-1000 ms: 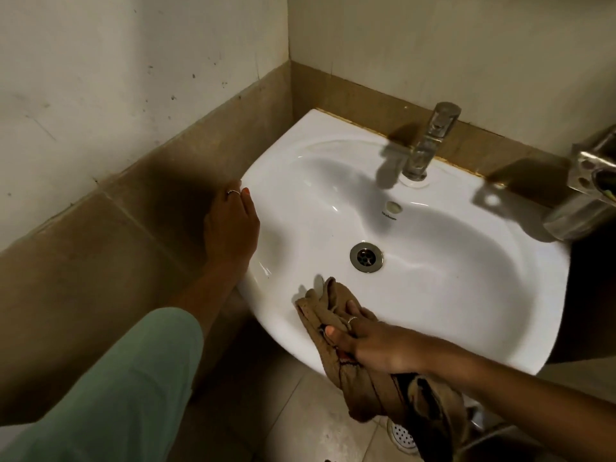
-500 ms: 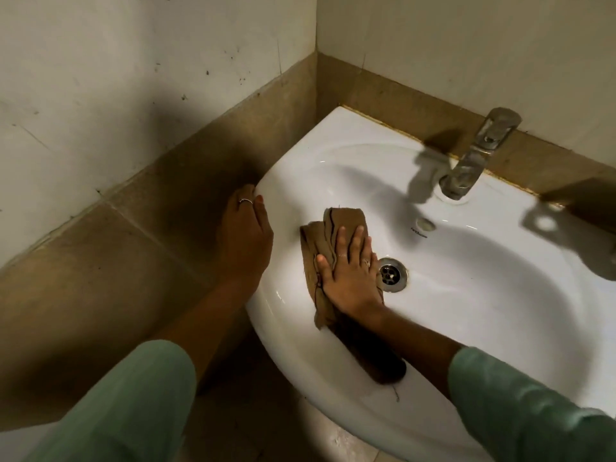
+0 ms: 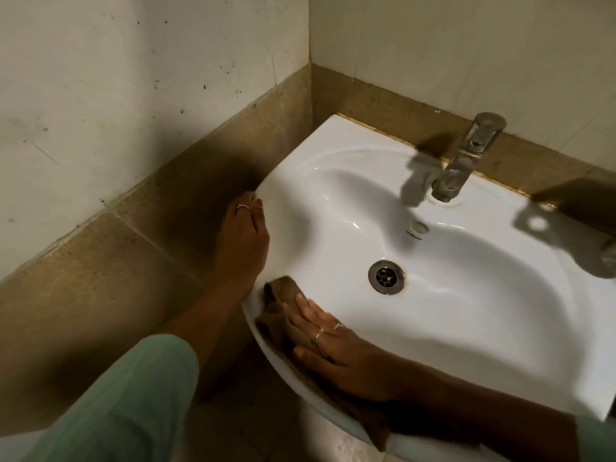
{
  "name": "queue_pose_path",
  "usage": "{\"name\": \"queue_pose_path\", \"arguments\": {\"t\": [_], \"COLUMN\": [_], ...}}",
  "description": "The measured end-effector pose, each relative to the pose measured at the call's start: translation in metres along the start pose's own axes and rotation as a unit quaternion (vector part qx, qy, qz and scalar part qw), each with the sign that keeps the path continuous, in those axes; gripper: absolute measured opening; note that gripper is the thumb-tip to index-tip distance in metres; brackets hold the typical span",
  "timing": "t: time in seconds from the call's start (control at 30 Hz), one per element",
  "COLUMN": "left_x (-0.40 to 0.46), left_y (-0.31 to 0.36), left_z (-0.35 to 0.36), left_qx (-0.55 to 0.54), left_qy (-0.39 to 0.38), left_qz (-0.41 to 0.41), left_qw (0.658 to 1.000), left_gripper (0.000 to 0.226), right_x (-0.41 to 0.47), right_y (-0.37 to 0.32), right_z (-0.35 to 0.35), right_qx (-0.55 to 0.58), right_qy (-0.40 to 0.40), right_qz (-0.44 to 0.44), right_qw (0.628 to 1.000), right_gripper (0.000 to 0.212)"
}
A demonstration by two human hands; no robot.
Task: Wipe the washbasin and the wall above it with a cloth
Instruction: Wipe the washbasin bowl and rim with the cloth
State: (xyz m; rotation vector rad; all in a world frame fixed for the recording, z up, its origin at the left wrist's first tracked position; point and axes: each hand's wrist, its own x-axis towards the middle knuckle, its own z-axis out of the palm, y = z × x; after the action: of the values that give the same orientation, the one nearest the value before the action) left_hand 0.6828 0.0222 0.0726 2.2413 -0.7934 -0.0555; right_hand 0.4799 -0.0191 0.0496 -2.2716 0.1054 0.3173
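Observation:
The white washbasin [image 3: 473,295] fills the right half of the view, fixed in the corner. My right hand [image 3: 333,345] lies flat, fingers straight, and presses a brown cloth [image 3: 280,311] onto the basin's front-left rim; the cloth's tail hangs over the front edge. My left hand [image 3: 243,235] rests on the basin's left outer edge, fingers along the rim. The pale wall [image 3: 466,51] above the basin shows dark specks over a brown tile band.
A metal tap [image 3: 466,158] stands at the basin's back, the drain [image 3: 386,277] in the bowl's middle. A metal fixture [image 3: 608,255] juts in at the right edge. The left wall [image 3: 100,95] stands close beside the basin. Tiled floor lies below.
My right hand has slid the cloth from the bowl beside the drain back toward me onto the front-left rim. My left hand has stayed on the basin's left edge.

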Motion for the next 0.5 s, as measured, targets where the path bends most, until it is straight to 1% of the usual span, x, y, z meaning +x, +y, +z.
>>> {"name": "queue_pose_path", "arguments": {"t": [0.07, 0.1, 0.2, 0.3, 0.37, 0.4, 0.43, 0.47, 0.5], "left_x": [0.0, -0.001, -0.001, -0.005, -0.005, -0.004, -0.005, -0.005, -0.006], "left_y": [0.0, -0.001, -0.002, 0.003, 0.003, 0.003, 0.003, 0.004, 0.004], "left_z": [0.0, -0.001, 0.0, -0.001, -0.002, -0.002, -0.003, -0.003, -0.003], "left_qx": [0.003, 0.004, 0.019, 0.025, 0.029, 0.03, 0.028, 0.027, 0.03], "left_qy": [0.004, 0.003, 0.003, 0.003, 0.007, 0.007, 0.006, 0.004, 0.004], "left_qz": [0.001, 0.006, 0.015, 0.009, 0.016, 0.019, 0.021, 0.019, 0.016], "left_qw": [1.0, 1.0, 1.0, 1.0, 0.999, 0.999, 0.999, 0.999, 0.999], "left_gripper": [0.041, 0.042, 0.042, 0.042, 0.042, 0.042, 0.042, 0.043, 0.043], "right_x": [-0.02, -0.031, -0.067, -0.106, -0.125, -0.129, -0.133, -0.132, -0.128], "right_y": [-0.012, -0.016, -0.024, -0.022, -0.017, -0.012, -0.004, 0.007, 0.019], "right_z": [-0.006, -0.009, -0.019, -0.025, -0.033, -0.037, -0.041, -0.043, -0.044], "right_qx": [0.042, 0.055, 0.047, 0.008, -0.003, -0.01, -0.024, -0.045, -0.073], "right_qy": [-0.048, -0.066, -0.096, -0.076, -0.088, -0.107, -0.129, -0.149, -0.161], "right_qz": [0.009, 0.014, 0.036, 0.057, 0.117, 0.17, 0.231, 0.271, 0.283], "right_qw": [0.998, 0.996, 0.994, 0.995, 0.989, 0.98, 0.964, 0.95, 0.943], "right_gripper": [0.064, 0.065, 0.066, 0.06, 0.049, 0.046, 0.047, 0.049, 0.05]}}
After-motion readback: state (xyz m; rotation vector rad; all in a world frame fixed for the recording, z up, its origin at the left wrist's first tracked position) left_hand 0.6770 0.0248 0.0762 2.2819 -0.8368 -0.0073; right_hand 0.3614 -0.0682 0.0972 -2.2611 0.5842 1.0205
